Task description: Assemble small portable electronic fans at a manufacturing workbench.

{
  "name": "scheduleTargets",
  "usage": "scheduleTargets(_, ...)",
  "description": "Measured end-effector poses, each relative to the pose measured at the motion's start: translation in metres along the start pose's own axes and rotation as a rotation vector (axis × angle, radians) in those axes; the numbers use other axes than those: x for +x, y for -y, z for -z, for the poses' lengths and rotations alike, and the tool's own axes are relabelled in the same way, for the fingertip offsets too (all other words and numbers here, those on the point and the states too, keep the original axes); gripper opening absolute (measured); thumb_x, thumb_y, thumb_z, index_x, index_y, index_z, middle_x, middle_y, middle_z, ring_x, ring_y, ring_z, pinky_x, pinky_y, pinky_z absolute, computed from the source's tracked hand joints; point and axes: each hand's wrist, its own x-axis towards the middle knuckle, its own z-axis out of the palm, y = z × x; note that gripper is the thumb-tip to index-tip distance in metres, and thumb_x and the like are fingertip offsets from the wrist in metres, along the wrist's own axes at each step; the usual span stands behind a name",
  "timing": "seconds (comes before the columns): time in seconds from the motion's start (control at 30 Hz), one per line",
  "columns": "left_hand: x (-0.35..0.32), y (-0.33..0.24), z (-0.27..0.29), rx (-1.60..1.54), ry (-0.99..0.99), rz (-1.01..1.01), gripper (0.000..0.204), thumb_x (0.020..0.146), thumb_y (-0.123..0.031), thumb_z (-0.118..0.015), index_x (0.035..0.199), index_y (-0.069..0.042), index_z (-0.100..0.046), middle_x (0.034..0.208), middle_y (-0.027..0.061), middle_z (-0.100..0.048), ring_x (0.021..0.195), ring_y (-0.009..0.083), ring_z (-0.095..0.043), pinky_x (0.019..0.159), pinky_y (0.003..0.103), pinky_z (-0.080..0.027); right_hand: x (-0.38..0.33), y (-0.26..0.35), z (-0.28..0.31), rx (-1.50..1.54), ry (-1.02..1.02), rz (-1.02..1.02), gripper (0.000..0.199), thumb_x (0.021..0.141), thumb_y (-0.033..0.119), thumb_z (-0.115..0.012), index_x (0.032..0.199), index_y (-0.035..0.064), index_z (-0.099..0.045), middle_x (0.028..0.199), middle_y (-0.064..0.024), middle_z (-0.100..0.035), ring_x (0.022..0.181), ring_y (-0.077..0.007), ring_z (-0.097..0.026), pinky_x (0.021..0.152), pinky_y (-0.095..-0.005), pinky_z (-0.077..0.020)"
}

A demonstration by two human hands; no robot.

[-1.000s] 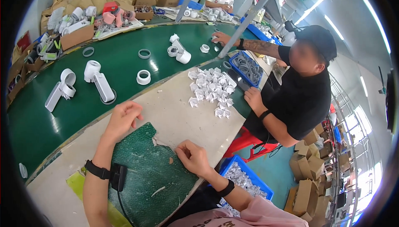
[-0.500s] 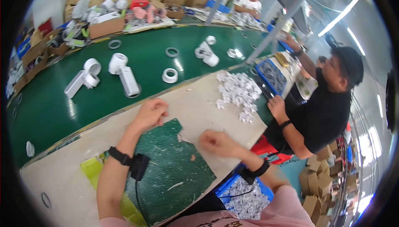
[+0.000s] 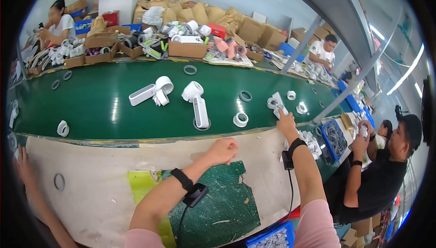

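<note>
Conveyor belt, green and glossy, carries a white plastic housing with a straight handle and round head near its front edge, toward its right part. The right hand reaches over that edge, thumb and fingers at the housing's near end; whether they are closed on it I cannot tell. Just in front of the belt hangs the left hand, loosely closed, with nothing showing in it, though the palm is hidden.

If the grasp catches only that near end, the housing could swivel or skid, since the belt looks slick; it might then knock the white collar lying on the belt. Were the belt running, which I cannot tell, the housing could slide away from the fingers. The cable from the right wrist's black box, hanging in front of the belt, could also snag and tug at the arm.
</note>
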Motion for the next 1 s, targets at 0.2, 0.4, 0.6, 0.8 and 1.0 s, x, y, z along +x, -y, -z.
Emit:
scheduleTargets(0.2,-0.002,-0.006,-0.002,0.018,0.017,-0.010,0.016,0.085,-0.011,-0.053,0.093,0.003,-0.057,0.071,0.0088,-0.061,0.043,0.0124,-0.054,0.040,0.026,-0.042,0.006,-0.017,0.005,0.047,-0.030,0.076,0.034,0.077,0.020,-0.066,0.107,0.0075,-0.055,0.094,-0.0246,-0.063,0.092,-0.0386,-0.062,0.082,-0.0443,-0.0492)
scheduleTargets(0.4,-0.011,-0.008,0.004,-0.014,-0.018,0.030,0.022,0.086,-0.019,-0.057,0.093,0.001,-0.057,0.070,0.0068,-0.061,0.044,0.0105,-0.053,0.039,0.024,-0.040,-0.101,0.017,0.095,0.622,0.013,0.241,0.031,0.078,0.026,-0.069,0.096,0.0030,-0.058,0.080,-0.0213,-0.064,0.078,-0.0362,-0.064,0.067,-0.0428,-0.0502)
scheduleTargets(0.6,-0.034,-0.065,-0.023,0.237,-0.094,-0.076,0.043,0.083,-0.037,-0.061,0.096,0.003,-0.057,0.071,0.0148,-0.063,0.053,0.0240,-0.059,0.049,0.034,-0.047,-0.245,0.019,0.129,0.578,-0.137,0.601,0.022,0.078,0.015,-0.070,0.091,0.0038,-0.057,0.078,-0.0143,-0.063,0.067,-0.0291,-0.064,0.056,-0.0370,-0.0494)
scheduleTargets(0.8,-0.062,-0.081,-0.061,0.828,-0.115,-0.377,0.056,0.074,-0.042,-0.068,0.101,0.005,-0.054,0.076,0.0243,-0.062,0.069,0.0407,-0.063,0.065,0.046,-0.051,-0.308,0.026,0.120,0.626,-0.128,0.512,0.022,0.076,0.013,-0.071,0.092,0.0055,-0.058,0.085,-0.0133,-0.062,0.069,-0.0310,-0.062,0.057,-0.0374,-0.0479)
scheduleTargets(1.0,-0.053,-0.060,-0.053,0.881,0.063,-0.518,0.057,0.065,-0.030,-0.073,0.109,0.000,-0.052,0.094,0.0201,-0.060,0.087,0.0405,-0.061,0.072,0.044,-0.051,-0.342,0.045,0.106,0.735,-0.227,0.439,0.030,0.077,0.014,-0.071,0.103,0.0045,-0.059,0.092,-0.0125,-0.064,0.072,-0.0284,-0.065,0.058,-0.0336,-0.0517)
